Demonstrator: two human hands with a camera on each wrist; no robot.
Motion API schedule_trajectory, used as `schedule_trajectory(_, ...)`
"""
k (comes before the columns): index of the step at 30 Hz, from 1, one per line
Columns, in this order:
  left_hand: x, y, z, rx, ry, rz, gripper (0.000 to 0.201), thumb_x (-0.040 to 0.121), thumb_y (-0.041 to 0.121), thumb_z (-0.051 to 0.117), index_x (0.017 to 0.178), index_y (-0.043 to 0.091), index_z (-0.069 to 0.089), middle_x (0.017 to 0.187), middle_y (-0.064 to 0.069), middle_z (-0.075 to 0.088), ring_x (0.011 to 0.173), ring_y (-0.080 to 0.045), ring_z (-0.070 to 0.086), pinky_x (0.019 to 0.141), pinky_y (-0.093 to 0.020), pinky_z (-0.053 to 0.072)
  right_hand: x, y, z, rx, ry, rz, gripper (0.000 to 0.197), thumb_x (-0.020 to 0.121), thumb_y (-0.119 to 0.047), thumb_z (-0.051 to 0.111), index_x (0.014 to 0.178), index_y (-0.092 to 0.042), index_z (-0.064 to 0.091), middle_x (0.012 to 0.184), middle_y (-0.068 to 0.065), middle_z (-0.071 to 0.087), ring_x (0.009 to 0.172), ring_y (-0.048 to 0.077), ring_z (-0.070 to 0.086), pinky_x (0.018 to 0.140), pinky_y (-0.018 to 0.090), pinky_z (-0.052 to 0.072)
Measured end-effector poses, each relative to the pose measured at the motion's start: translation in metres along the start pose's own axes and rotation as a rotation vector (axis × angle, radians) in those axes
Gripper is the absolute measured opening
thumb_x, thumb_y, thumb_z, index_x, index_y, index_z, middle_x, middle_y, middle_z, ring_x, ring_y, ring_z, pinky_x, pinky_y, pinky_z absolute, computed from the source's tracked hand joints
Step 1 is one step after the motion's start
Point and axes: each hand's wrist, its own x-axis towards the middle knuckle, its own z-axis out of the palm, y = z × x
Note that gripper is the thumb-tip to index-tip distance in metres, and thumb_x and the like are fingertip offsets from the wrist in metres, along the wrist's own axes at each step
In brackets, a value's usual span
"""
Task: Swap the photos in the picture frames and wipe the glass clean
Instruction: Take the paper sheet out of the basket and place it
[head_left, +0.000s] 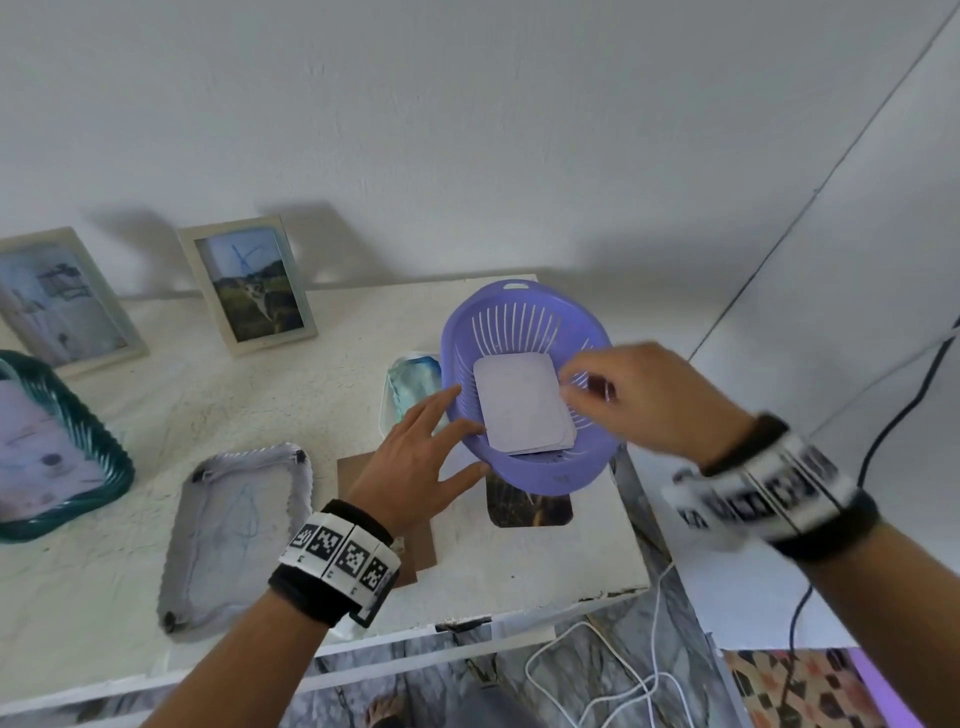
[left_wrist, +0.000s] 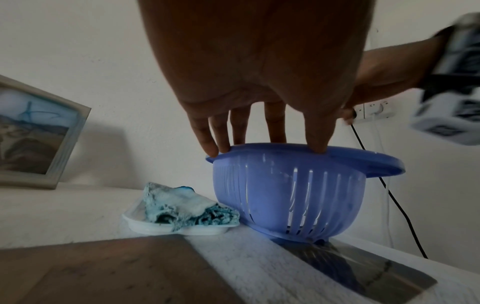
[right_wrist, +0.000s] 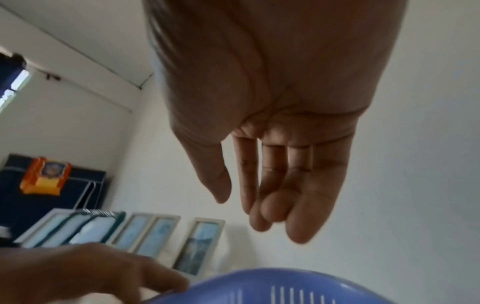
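A purple slotted basket (head_left: 519, 317) stands on the table's right part and holds a stack of white face-down photos (head_left: 524, 410). My left hand (head_left: 462, 431) rests with straight fingers on the basket's near-left rim (left_wrist: 288, 191). My right hand (head_left: 571, 387) hovers over the basket's right side by the stack's edge, fingers relaxed and empty (right_wrist: 259, 216). A silver scalloped frame (head_left: 239, 530) lies flat in front. A brown backing board (head_left: 384, 519) lies under my left wrist. One printed photo (head_left: 530, 506) pokes out from under the basket. A blue cloth (left_wrist: 187, 207) sits on a white tray.
Two pale frames (head_left: 49, 301) (head_left: 254, 283) lean on the wall at the back left. A teal frame (head_left: 52, 447) lies at the left edge. The table's right edge (head_left: 636, 519) is just past the basket. Cables (head_left: 613, 670) trail on the floor below.
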Motion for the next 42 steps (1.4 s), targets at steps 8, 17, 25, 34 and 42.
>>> schedule_trajectory(8,0.000,0.004,0.002,-0.020,0.066,0.025,0.044,0.091,0.058,0.049,0.122,0.028,0.057,0.151,-0.011,0.042,0.134,-0.032,0.048,0.100,-0.048,0.048,0.163,0.012,0.038,-0.390,-0.361,0.097,0.039,0.086,-0.034,0.068,0.118,-0.012,0.063,0.116,0.007,0.064,0.103,0.028,0.062,0.086,0.037,0.053)
schedule_trajectory(17,0.000,0.004,0.002,-0.039,0.100,0.033,0.041,0.092,0.056,0.052,0.119,0.026,0.060,0.150,-0.011,0.043,0.136,-0.030,0.045,0.101,-0.047,0.050,0.168,0.003,0.084,-0.734,-0.567,0.085,0.045,0.071,-0.011,0.079,0.110,-0.009,0.057,0.094,0.006,0.066,0.077,0.026,0.062,0.062,0.031,0.049)
schedule_trajectory(25,0.001,0.001,0.000,-0.039,0.097,0.063,0.042,0.093,0.055,0.050,0.122,0.026,0.061,0.150,-0.011,0.044,0.135,-0.031,0.046,0.098,-0.045,0.050,0.183,0.012,0.094,-0.637,-0.357,0.104,0.069,0.083,-0.034,0.073,0.139,-0.013,0.040,0.123,0.011,0.061,0.110,0.033,0.060,0.084,0.041,0.049)
schedule_trajectory(34,0.001,-0.012,-0.034,-0.377,0.233,-0.116,0.040,0.093,0.046,0.055,0.127,0.025,0.060,0.139,0.003,0.053,0.124,-0.012,0.053,0.101,-0.031,0.047,0.151,-0.007,0.013,-0.151,-0.039,0.079,0.031,0.091,-0.007,0.044,0.114,-0.023,0.057,0.107,0.009,0.059,0.093,0.030,0.056,0.078,0.036,0.044)
schedule_trajectory(42,-0.019,-0.027,-0.103,-0.886,0.380,-0.301,0.026,0.094,0.029,0.066,0.119,0.023,0.064,0.106,0.002,0.072,0.092,-0.013,0.070,0.077,-0.027,0.055,0.093,-0.113,-0.014,0.418,0.195,-0.144,0.023,0.093,-0.008,0.054,0.107,-0.023,0.064,0.085,0.003,0.063,0.078,0.014,0.058,0.068,0.026,0.043)
